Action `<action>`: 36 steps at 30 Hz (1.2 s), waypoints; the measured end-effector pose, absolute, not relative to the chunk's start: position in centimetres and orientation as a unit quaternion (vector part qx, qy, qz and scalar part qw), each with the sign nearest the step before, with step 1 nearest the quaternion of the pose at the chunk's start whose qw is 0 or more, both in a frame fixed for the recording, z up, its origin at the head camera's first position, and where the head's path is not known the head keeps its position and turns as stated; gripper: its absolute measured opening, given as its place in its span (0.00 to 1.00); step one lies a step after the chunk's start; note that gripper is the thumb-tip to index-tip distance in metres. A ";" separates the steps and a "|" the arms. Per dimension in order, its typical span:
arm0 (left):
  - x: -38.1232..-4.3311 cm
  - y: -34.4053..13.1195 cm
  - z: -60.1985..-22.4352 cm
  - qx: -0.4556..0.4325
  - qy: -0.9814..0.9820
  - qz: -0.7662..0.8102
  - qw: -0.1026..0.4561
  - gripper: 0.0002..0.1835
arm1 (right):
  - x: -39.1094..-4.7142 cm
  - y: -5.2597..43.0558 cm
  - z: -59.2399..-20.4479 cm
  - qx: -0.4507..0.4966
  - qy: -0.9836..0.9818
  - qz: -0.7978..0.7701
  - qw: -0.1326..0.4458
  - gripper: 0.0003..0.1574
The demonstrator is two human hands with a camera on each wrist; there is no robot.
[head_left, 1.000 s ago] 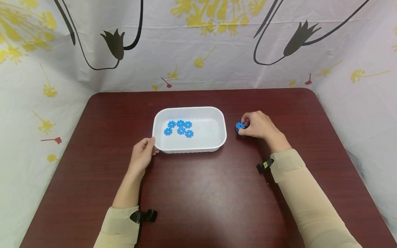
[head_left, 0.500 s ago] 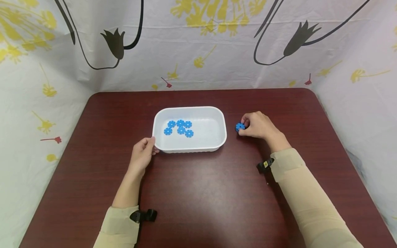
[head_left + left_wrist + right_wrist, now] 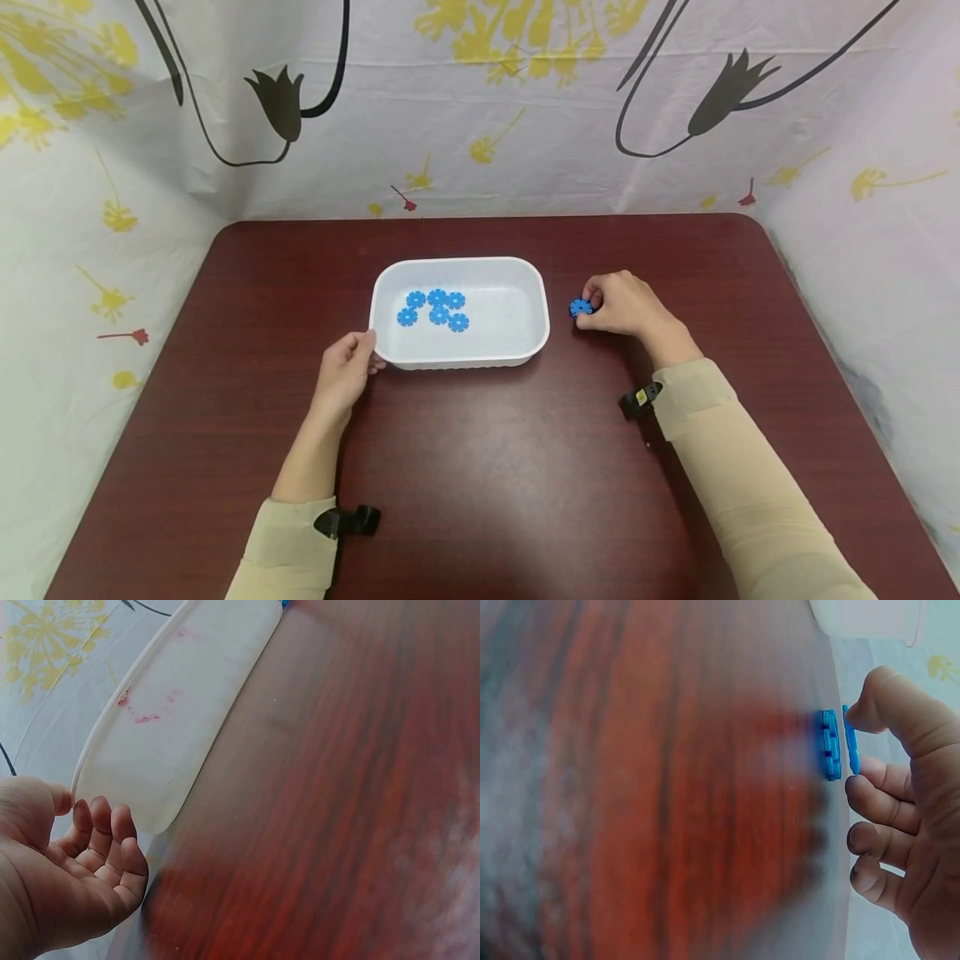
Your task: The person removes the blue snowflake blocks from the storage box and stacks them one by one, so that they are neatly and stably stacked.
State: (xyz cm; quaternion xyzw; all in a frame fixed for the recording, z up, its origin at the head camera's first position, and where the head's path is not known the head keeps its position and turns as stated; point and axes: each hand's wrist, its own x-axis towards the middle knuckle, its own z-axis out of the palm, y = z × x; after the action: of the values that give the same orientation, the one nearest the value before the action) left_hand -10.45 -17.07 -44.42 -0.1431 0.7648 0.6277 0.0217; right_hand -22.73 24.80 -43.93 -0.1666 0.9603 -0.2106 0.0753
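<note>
At the near left corner of a white plastic tray (image 3: 510,308), my left hand (image 3: 345,371) grips the rim. Thumb and curled fingers meet at that corner in the left wrist view. Several blue notched discs (image 3: 438,315) lie flat in the tray's left half. Right of the tray, my right hand (image 3: 630,308) pinches one blue notched disc (image 3: 850,740) between thumb and finger. Close below it in the right wrist view, a short stack of blue discs (image 3: 830,745) sits on the table. From the head camera, the pinched disc covers this stack.
The dark red-brown table (image 3: 480,483) has rounded far corners. A white sheet (image 3: 555,150) with printed flowers hangs behind it and along both sides. Each sleeve cuff carries a small black wrist camera (image 3: 640,402).
The right hand and its disc have come very slightly lower in the head view. The left hand, tray and discs inside it stay as they were.
</note>
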 end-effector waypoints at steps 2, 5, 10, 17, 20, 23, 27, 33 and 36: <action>-10.5 -17.1 -44.4 -0.143 0.765 0.628 0.022 0.21 | -22.7 24.9 -44.0 -0.165 0.961 -0.208 0.076 0.20; -10.5 -17.1 -44.4 -0.144 0.766 0.627 0.021 0.21 | -22.7 24.9 -44.0 -0.163 0.962 -0.206 0.076 0.20; -10.6 -17.1 -44.5 -0.143 0.767 0.625 0.021 0.21 | -22.7 24.9 -44.0 -0.163 0.962 -0.205 0.073 0.21; -10.6 -17.1 -44.5 -0.142 0.763 0.631 0.021 0.20 | -22.7 25.0 -44.2 -0.162 0.963 -0.203 0.074 0.20; -10.5 -17.1 -44.5 -0.144 0.762 0.631 0.022 0.20 | -22.7 25.0 -44.2 -0.165 0.962 -0.204 0.072 0.20; -10.5 -17.1 -44.5 -0.144 0.763 0.630 0.022 0.21 | -22.7 24.9 -44.2 -0.169 0.962 -0.205 0.070 0.19; -10.4 -17.1 -44.5 -0.142 0.763 0.630 0.022 0.21 | -22.7 24.9 -44.2 -0.170 0.962 -0.204 0.070 0.19; -10.5 -17.1 -44.5 -0.142 0.762 0.631 0.021 0.21 | -22.8 24.9 -44.2 -0.168 0.962 -0.204 0.070 0.20; -10.5 -17.1 -44.4 -0.143 0.764 0.629 0.021 0.21 | -22.8 24.9 -44.1 -0.170 0.962 -0.203 0.070 0.20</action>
State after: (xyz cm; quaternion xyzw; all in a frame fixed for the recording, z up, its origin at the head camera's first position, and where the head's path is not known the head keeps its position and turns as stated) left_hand -10.45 -17.06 -44.45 -0.1434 0.7636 0.6292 0.0212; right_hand -22.77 24.89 -44.13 -0.1697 0.9618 -0.2030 0.0700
